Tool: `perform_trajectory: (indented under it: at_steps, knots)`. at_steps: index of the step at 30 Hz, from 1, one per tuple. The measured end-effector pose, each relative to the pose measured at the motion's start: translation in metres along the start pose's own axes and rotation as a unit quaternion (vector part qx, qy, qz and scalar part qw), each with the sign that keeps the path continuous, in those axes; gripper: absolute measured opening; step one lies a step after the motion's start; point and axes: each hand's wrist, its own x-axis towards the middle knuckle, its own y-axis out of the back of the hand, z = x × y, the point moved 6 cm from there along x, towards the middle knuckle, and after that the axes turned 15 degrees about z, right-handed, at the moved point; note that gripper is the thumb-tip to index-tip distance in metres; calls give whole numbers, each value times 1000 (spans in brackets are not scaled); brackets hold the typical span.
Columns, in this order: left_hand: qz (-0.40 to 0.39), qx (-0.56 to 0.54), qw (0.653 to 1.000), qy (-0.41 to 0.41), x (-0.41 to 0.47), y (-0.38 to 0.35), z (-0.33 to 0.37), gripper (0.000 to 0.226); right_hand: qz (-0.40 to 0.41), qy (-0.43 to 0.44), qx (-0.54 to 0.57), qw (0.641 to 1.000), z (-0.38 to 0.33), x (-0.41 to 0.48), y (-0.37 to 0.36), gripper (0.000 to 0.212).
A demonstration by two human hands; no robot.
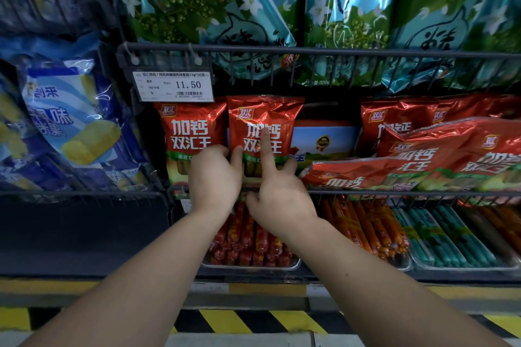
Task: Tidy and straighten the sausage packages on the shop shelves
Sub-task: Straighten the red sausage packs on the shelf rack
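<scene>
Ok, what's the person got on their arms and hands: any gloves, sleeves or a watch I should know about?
Nothing worn shows. The left hand and right hand have no gloves, and no rings show on the fingers in view. The left forearm and right forearm are uncovered down to the frame's lower edge: no sleeve cuff, watch or bracelet at either wrist.

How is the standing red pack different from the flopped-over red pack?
The standing pack is upright; the flopped pack lies on its side. The left hand holds the standing pack and the right hand presses it; no hand touches the flopped pack. Both are shiny red with white writing.
</scene>
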Motion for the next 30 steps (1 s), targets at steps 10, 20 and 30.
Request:
perform_trajectory:
  at_steps: [10, 20, 30]
  knots:
    - [18, -81, 997, -13, -37, 21, 3, 12, 125, 223, -51, 965, -16, -43, 68, 54]
    - [-205, -216, 955, -3, -76, -12, 31, 37, 270, 255, -51, 927, 35, -37, 156, 32]
    - [-234, -200, 951, 0, -85, -29, 37, 34, 235, 257, -43, 936, 80, -23, 131, 36]
